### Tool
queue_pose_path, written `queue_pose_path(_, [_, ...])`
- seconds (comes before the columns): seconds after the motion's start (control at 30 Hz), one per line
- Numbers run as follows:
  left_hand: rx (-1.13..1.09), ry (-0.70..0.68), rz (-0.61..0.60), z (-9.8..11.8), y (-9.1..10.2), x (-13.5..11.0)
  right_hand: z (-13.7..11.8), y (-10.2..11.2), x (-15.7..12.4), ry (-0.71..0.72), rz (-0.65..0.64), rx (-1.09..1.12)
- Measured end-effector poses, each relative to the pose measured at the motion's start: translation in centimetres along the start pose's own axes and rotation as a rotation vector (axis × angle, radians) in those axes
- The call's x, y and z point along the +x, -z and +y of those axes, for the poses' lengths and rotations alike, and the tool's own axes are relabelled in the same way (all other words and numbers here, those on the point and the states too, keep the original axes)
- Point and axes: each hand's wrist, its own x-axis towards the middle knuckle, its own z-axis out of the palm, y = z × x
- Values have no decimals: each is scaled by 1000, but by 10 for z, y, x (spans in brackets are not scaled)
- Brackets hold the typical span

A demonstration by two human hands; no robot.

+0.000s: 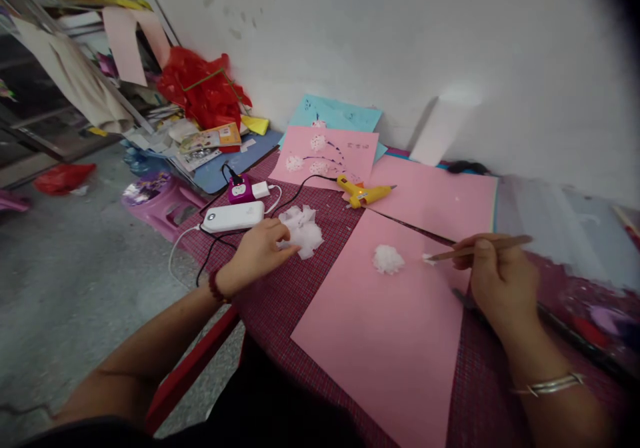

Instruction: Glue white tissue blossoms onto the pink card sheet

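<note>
My left hand is at the near edge of a small heap of white tissue pieces, its thumb and curved fingers apart. Whether the fingertips touch the tissue I cannot tell. In my right hand is a slim brown pointed stick, like a pencil. Its tip meets a small white tissue scrap on a large sheet of pink paper. Left of that scrap, a round tuft of ruffled white tissue sits on the same sheet.
A yellow hot glue gun lies behind the sheet, its cord running left. A white power bank and purple socket block stand at left among cables. A decorated pink card leans at the back. A pink stool is beside the table.
</note>
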Motion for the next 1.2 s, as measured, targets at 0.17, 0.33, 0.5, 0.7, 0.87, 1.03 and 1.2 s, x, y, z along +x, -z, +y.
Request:
queue_pose_path(0.17, [-346,241,10,-8,-18,2,2,0,0,4,6,-46])
queue_pose_path(0.33, [-827,466,-51,-23,-5,10,-4,2,1,-4,1,-58])
queue_pose_path(0.5, [-1077,511,-106,-17,8,14,-3,1,1,12,4,-51])
queue_pose_path(0.7, [-1251,439,-247,6,13,24,-3,2,1,4,-10,7])
queue_pose_path(0.87, [-1080,298,-298,26,11,32,-3,2,0,59,-6,-10])
queue_pose_path(1.03, [-694,8,-141,37,2,35,-1,2,1,56,-19,17])
queue_pose_path(1.2, [-428,-305,85,48,-9,45,2,0,0,65,-10,30])
